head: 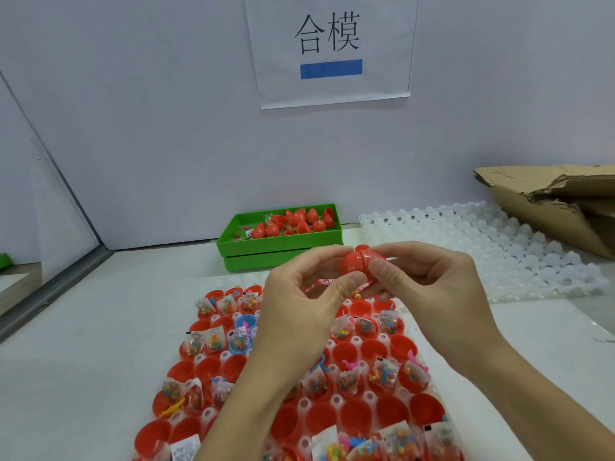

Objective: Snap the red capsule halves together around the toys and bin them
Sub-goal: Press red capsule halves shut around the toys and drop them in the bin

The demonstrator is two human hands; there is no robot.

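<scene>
The red plastic capsule (361, 268) is held in the air above the far end of the tray, pinched between both hands. The left hand (299, 307) curls its thumb and fingers round the capsule's left half, and the right hand (429, 294) grips the right half the same way; a seam shows between the halves, so they look joined or very nearly so. A scrap of a clear toy packet (356, 292) peeks out just below the capsule. Beneath lies the white moulded tray (336, 399) of open red halves, many holding bagged toys. I judge the closing step to be in hand. Next comes a firm squeeze until the halves seat, taking care that the packet is not trapped, then a reach to the green plastic bin (279, 244) at the far side of the surface, where closed capsules already lie.
</scene>
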